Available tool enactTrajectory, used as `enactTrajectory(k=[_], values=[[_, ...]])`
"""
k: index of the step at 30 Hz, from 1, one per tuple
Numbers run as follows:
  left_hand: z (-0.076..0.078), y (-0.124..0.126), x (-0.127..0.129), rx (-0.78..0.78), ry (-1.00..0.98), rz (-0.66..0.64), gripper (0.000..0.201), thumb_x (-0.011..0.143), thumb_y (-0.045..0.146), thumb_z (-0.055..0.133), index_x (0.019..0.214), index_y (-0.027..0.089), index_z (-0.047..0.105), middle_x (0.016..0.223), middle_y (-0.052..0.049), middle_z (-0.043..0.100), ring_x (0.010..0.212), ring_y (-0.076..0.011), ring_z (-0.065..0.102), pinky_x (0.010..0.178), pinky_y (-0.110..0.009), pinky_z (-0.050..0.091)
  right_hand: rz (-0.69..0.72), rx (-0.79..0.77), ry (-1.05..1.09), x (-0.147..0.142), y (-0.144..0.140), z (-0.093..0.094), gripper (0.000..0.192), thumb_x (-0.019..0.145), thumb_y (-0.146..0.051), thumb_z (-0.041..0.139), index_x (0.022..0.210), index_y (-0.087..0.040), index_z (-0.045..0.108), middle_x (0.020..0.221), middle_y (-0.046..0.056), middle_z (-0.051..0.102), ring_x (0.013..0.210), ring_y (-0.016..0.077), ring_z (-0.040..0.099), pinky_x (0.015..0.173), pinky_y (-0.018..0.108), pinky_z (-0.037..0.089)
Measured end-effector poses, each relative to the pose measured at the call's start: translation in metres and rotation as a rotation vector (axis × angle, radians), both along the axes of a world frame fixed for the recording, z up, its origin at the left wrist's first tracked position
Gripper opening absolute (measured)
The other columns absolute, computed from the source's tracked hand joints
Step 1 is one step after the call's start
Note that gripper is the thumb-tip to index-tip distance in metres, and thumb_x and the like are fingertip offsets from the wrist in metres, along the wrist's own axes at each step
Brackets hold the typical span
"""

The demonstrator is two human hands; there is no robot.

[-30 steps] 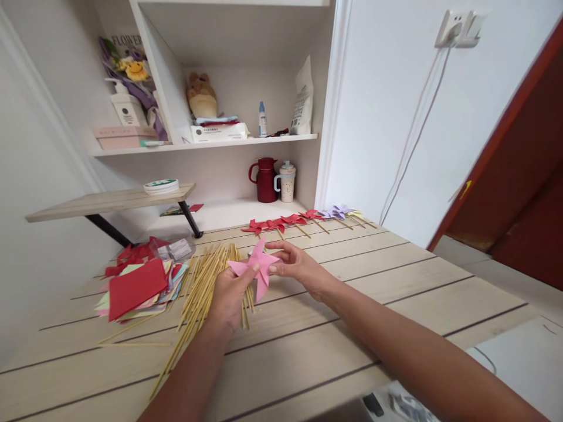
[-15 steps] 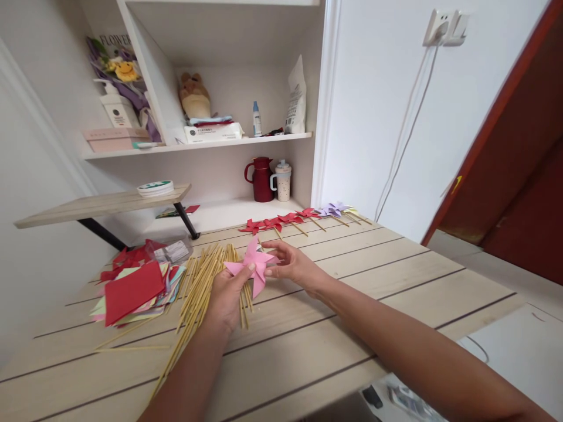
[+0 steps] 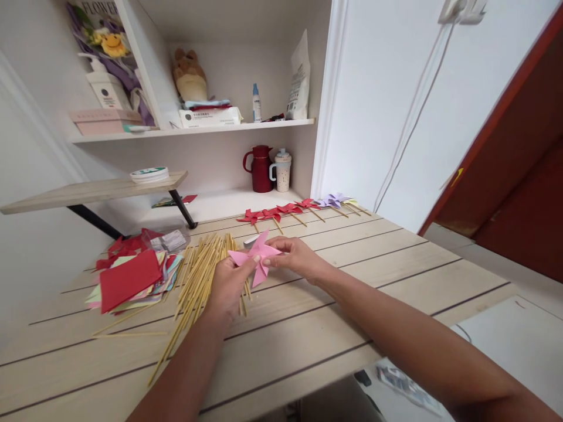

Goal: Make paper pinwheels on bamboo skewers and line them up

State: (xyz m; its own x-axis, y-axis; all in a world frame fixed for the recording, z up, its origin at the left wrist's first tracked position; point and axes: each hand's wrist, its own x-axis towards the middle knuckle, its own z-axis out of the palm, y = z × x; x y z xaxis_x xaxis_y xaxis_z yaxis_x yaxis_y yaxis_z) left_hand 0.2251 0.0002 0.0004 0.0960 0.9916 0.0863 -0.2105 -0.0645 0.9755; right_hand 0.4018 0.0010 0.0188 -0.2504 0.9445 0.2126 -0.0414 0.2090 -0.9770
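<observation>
The left hand [image 3: 229, 285] and right hand [image 3: 295, 258] both pinch a pink pinwheel [image 3: 256, 256] above the sticks [image 3: 197, 281]. It looks folded; mounting it calls for a stick.

Both hands hold a pink paper pinwheel [image 3: 257, 257] over a wooden table [image 3: 352, 293]. The left hand [image 3: 229, 284] pinches it from below, and the right hand [image 3: 295, 258] touches its side. Thin wooden sticks [image 3: 197, 278] lie under the left hand, with colored paper [image 3: 132, 278] beside them.
</observation>
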Motion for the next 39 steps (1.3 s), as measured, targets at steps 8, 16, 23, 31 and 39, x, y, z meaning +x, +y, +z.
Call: enactTrajectory(k=[8, 16, 23, 31, 39], values=[[0.0042, -0.0022, 0.0028, -0.005, 0.053, 0.038, 0.042, 0.062, 0.04, 0.088, 0.091, 0.012, 0.077, 0.088, -0.009, 0.077, 0.076, -0.0185, 0.067, 0.072, -0.03, 0.051, 0.027, 0.024, 0.004, -0.0004, -0.0016, 0.0006, 0.031, 0.064, -0.041, 0.086, 0.075, -0.014, 0.074, 0.087, 0.004, 0.066, 0.08, 0.0169, 0.058, 0.075, 0.03, 0.043], [0.0031, -0.0017, 0.0046, 0.037, 0.091, 0.043, 0.043, 0.061, 0.043, 0.089, 0.09, 0.013, 0.077, 0.089, -0.009, 0.077, 0.083, -0.0208, 0.068, 0.076, -0.031, 0.051, 0.008, -0.037, 0.027, -0.0006, -0.0002, -0.0027, 0.025, 0.065, -0.034, 0.083, 0.076, -0.014, 0.073, 0.075, 0.001, 0.065, 0.073, 0.015, 0.055, 0.071, 0.028, 0.039], [0.0025, -0.0011, 0.0053, 0.048, 0.107, 0.068, 0.042, 0.062, 0.041, 0.088, 0.091, 0.012, 0.077, 0.091, -0.009, 0.077, 0.083, -0.0208, 0.067, 0.077, -0.032, 0.051, -0.029, -0.024, -0.029, -0.0007, 0.0, -0.0037, 0.027, 0.065, -0.037, 0.082, 0.064, -0.016, 0.066, 0.065, -0.002, 0.06, 0.066, 0.0136, 0.051, 0.066, 0.027, 0.037], [0.0019, -0.0014, 0.005, 0.054, 0.087, 0.109, 0.044, 0.06, 0.042, 0.089, 0.089, 0.012, 0.076, 0.088, -0.009, 0.077, 0.08, -0.0204, 0.067, 0.075, -0.032, 0.051, -0.03, -0.049, 0.031, -0.0033, -0.0001, -0.0012, 0.03, 0.062, -0.039, 0.085, 0.071, -0.015, 0.07, 0.07, 0.0, 0.064, 0.069, 0.0143, 0.054, 0.068, 0.028, 0.039], [-0.003, 0.0011, 0.0059, 0.073, 0.107, 0.106, 0.039, 0.063, 0.043, 0.087, 0.086, 0.014, 0.075, 0.087, -0.007, 0.075, 0.079, -0.0191, 0.066, 0.076, -0.031, 0.05, -0.12, 0.004, -0.081, -0.0035, -0.0019, 0.0008, 0.025, 0.067, -0.037, 0.079, 0.068, -0.015, 0.067, 0.065, -0.002, 0.058, 0.064, 0.0124, 0.047, 0.062, 0.027, 0.033]])
